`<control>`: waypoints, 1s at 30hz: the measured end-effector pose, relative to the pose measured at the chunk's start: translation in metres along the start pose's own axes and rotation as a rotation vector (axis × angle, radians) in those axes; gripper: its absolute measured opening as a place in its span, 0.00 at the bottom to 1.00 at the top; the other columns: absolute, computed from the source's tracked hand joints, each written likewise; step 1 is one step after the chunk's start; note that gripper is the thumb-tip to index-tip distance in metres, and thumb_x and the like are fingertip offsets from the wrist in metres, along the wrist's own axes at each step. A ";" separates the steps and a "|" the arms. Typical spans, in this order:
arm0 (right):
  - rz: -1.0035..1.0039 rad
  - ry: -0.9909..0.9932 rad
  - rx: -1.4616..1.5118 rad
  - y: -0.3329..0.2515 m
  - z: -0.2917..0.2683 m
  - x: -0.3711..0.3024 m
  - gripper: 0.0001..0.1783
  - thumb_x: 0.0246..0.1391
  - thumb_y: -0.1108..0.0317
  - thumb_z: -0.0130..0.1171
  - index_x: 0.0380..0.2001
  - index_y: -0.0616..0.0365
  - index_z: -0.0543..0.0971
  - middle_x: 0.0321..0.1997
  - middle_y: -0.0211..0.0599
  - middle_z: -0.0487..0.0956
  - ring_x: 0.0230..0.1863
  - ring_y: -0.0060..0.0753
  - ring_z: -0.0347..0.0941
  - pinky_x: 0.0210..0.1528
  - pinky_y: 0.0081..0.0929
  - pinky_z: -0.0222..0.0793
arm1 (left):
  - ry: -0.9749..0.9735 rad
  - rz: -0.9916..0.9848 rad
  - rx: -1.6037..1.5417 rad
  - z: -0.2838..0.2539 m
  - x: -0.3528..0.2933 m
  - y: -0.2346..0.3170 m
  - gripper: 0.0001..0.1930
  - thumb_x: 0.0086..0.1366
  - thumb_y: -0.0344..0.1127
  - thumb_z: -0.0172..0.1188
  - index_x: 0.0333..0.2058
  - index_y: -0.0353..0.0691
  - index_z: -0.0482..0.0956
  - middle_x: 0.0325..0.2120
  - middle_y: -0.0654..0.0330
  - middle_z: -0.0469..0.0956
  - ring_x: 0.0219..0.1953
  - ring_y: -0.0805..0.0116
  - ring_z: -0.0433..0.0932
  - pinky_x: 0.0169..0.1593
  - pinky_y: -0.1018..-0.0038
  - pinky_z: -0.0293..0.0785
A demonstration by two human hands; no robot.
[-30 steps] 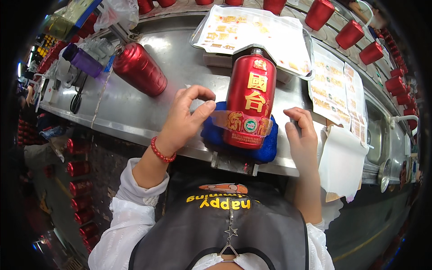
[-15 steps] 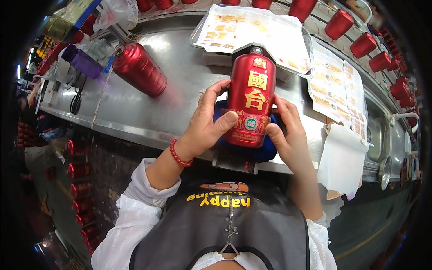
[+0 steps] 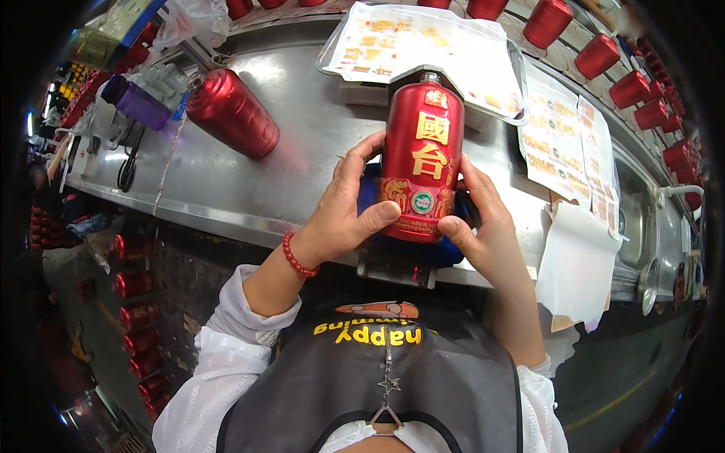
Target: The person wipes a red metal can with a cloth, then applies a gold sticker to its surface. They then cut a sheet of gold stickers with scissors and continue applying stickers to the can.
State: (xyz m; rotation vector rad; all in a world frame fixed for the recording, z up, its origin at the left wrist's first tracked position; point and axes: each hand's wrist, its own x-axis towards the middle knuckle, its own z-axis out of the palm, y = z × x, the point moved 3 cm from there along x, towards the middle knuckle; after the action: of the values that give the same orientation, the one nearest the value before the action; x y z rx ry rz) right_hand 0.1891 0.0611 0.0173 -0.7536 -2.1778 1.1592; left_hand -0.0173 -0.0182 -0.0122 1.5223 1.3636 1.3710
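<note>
A red bottle with gold characters and a round green emblem rests in front of me, its neck pointing away. My left hand grips its left side, thumb pressed near the lower band. On the opposite side my right hand holds it too, thumb at the lower right corner. Beneath the bottle lies a dark blue cushion or cloth, mostly hidden by bottle and hands. Farther left on the metal table, a plain red bottle stands by itself.
Sheets of gold decals lie on a tray behind the bottle, with more decal sheets to the right. White paper hangs over the front edge. A purple bottle stands far left. Several red bottles line the back right, near a sink.
Both thumbs have slid slightly lower and inward along the bottle's bottom band, which now looks flatter. The red bottles at the back right have shifted along to the right.
</note>
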 end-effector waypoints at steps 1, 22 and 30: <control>-0.012 0.001 -0.010 0.000 0.000 0.000 0.46 0.53 0.55 0.68 0.66 0.69 0.60 0.64 0.56 0.66 0.63 0.48 0.68 0.63 0.37 0.64 | -0.004 0.011 0.018 0.000 0.000 0.000 0.50 0.59 0.61 0.64 0.67 0.32 0.50 0.63 0.43 0.58 0.67 0.50 0.57 0.69 0.59 0.52; -0.025 0.018 -0.057 -0.003 0.004 0.000 0.52 0.51 0.44 0.67 0.67 0.68 0.58 0.63 0.52 0.67 0.63 0.43 0.67 0.64 0.35 0.63 | 0.008 0.009 0.137 0.004 0.002 0.011 0.52 0.57 0.60 0.65 0.66 0.29 0.49 0.63 0.39 0.58 0.67 0.46 0.57 0.68 0.58 0.52; -0.047 0.029 -0.058 0.000 0.004 -0.001 0.50 0.53 0.46 0.66 0.67 0.68 0.58 0.63 0.53 0.67 0.63 0.43 0.67 0.64 0.36 0.62 | 0.009 0.017 0.097 0.004 0.002 0.009 0.52 0.58 0.60 0.65 0.66 0.30 0.49 0.62 0.39 0.58 0.66 0.47 0.58 0.68 0.58 0.53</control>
State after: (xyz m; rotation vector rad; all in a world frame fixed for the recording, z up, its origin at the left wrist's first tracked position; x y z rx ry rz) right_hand 0.1872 0.0586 0.0152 -0.7350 -2.2021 1.0593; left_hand -0.0110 -0.0180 -0.0040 1.5953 1.4445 1.3404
